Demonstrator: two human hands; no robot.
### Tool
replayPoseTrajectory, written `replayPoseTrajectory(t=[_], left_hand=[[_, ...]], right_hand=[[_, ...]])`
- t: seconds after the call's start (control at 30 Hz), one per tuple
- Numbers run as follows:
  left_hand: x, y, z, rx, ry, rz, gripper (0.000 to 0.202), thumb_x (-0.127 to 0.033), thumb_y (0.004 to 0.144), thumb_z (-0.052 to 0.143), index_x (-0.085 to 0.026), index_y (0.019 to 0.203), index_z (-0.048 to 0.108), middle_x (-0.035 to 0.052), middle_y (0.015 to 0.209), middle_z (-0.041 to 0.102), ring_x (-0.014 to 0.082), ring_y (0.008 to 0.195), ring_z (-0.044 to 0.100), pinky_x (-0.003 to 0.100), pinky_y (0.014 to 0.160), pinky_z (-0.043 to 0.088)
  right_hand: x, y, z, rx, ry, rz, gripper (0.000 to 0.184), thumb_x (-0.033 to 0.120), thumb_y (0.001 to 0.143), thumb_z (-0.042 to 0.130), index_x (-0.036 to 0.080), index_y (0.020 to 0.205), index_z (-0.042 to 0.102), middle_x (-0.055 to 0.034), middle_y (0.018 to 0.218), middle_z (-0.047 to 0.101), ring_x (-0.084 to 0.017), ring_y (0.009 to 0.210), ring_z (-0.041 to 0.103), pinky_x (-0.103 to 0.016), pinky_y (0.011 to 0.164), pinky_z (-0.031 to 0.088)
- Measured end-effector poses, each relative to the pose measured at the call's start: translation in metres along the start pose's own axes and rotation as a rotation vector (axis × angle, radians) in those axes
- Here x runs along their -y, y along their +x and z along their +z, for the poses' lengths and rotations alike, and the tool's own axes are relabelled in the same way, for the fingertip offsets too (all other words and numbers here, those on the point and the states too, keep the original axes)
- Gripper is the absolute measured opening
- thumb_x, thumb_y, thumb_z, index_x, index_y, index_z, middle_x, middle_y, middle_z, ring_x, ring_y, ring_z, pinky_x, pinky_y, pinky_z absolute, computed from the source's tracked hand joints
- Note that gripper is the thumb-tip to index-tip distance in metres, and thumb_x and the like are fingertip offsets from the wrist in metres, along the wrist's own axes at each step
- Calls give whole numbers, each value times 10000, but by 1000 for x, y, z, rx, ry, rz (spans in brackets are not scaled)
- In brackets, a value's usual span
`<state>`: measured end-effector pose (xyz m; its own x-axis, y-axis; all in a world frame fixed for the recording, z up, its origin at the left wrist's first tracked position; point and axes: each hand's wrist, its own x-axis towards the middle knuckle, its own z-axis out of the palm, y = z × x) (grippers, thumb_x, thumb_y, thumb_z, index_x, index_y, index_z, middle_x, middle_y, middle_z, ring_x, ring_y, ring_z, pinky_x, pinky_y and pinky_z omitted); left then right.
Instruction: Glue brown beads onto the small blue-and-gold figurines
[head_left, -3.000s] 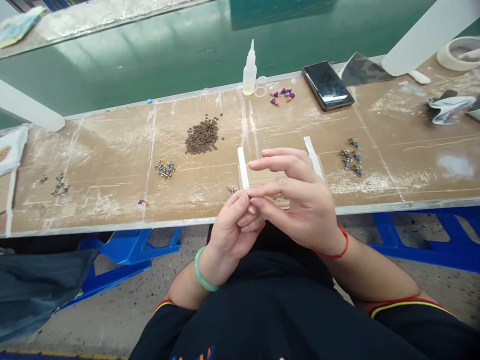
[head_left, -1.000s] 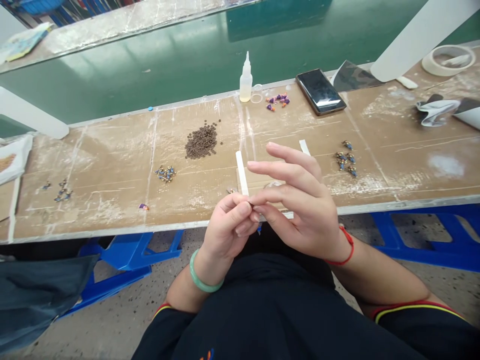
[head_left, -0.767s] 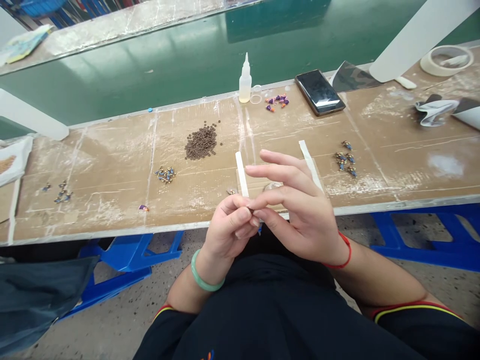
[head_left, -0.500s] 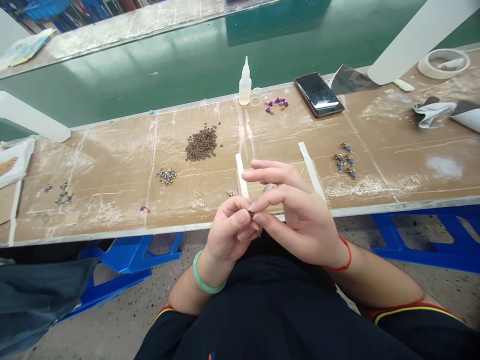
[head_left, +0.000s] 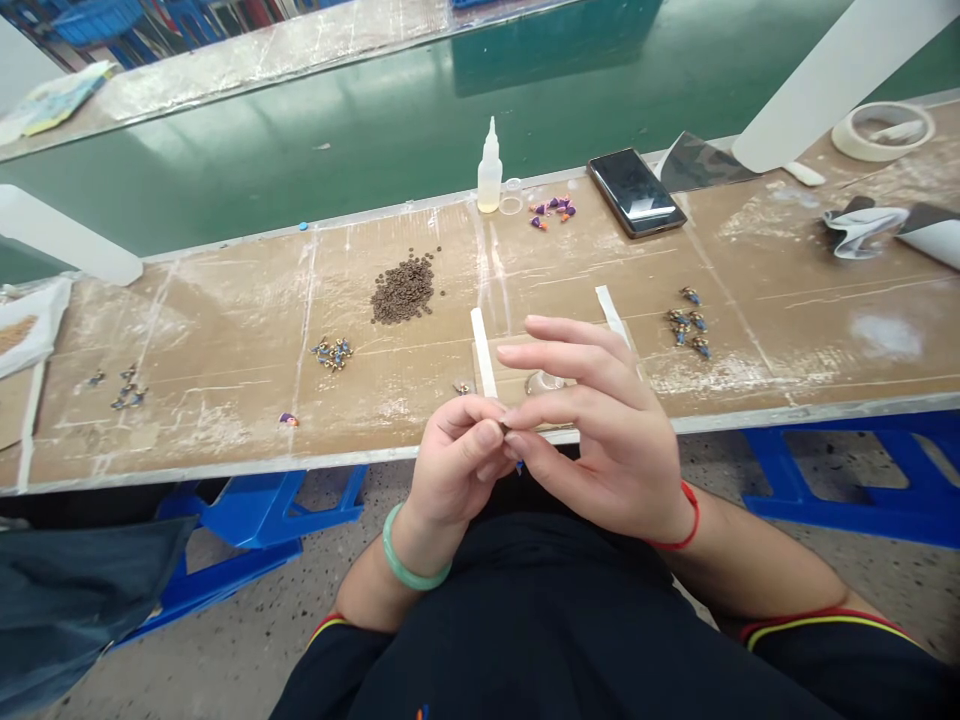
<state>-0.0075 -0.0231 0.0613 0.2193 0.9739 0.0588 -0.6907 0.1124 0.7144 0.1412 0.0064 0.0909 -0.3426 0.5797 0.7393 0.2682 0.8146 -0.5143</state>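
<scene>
Both my hands meet fingertip to fingertip just past the table's front edge. My left hand [head_left: 459, 460], with a green bangle at the wrist, is closed in a pinch on a small blue figurine [head_left: 519, 467]; only a blue bit shows below the fingers. Thumb and index finger of my right hand [head_left: 611, 430] pinch a tiny dark brown disc [head_left: 505, 428] against it, while the other fingers are raised. Most of both small pieces is hidden. Behind the hands, a clear blob [head_left: 543, 382] lies on a cardboard piece with white tape strips [head_left: 484, 352].
A pile of brown discs [head_left: 403, 288] lies mid-table. Blue-and-gold figurines sit in clusters, one left of centre [head_left: 331, 352], another at right [head_left: 688, 322]. Purple-orange pieces [head_left: 553, 210], a dropper bottle [head_left: 490, 170], a phone [head_left: 636, 192] and a tape roll [head_left: 883, 131] line the back.
My right hand has tilted slightly, its raised fingers shifting right and uncovering more of the clear blob. A blue bit now shows beneath the left fingers. The pinch stays in place.
</scene>
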Motion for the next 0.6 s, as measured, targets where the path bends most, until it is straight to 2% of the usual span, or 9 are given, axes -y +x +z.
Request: replayPoseTrajectory(t=[0.2,0.33,0.43,0.6], left_hand=[[-3,1,-3,15,37,9,248,-403,836,797,-189,739,718,-85,471,407,27,389,269,155,402,271],[-2,3,-1,68,-57,-46,327,-398,813,819,-173,656,640,-98,466,375,8,366,216,147,382,241],[-2,4,-2,88,-104,-84,332,-397,806,828,-168,663,633,-104,476,372,-2,362,193,138,373,223],[-2,5,-7,86,-33,-37,235,-359,825,813,-173,727,707,-66,532,506,-6,373,236,130,371,237]], right_hand=[[0,1,-2,3,-46,-39,141,85,867,665,207,929,635,-82,1232,688,-268,1342,540,-454,1118,480],[2,-1,1,17,43,-10,126,92,904,642,209,952,633,-85,1254,677,-255,1355,531,-450,1135,471],[2,-2,1,35,63,5,125,94,923,633,210,969,634,-92,1284,663,-254,1374,515,-463,1151,461],[0,0,-4,75,0,-36,129,79,922,629,198,969,648,-107,1309,650,-270,1396,498,-476,1160,463]])
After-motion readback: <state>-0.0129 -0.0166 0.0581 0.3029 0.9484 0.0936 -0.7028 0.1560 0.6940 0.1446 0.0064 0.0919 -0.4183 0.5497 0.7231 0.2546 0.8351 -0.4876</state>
